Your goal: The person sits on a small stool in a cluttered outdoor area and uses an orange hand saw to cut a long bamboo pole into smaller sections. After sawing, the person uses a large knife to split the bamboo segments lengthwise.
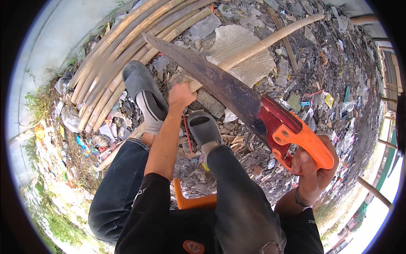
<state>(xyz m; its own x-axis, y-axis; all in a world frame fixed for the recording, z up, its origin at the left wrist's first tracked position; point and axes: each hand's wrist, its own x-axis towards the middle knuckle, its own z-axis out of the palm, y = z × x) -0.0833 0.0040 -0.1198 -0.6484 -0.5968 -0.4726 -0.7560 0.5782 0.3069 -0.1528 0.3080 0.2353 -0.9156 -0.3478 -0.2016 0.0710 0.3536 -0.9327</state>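
Observation:
My right hand (312, 169) is wrapped round the orange handle of a hand saw (220, 82). The saw's long, dark, stained blade is held up, slanting toward the far left, with its tip near several bamboo poles. Down between my feet, my left hand (182, 95) is closed around the near end of a bamboo pole (285, 36). From there this pole runs to the far right, passing behind the blade and over a flat grey slab (232, 40). Whether the blade touches the pole cannot be made out; it looks raised above it.
Several long bamboo poles (114, 51) lie together at the left, by a pale wall (42, 38). Litter and rubble cover the ground. A stone block (210, 103) sits by my right grey clog (204, 129). Part of an orange stool (196, 202) shows beneath me.

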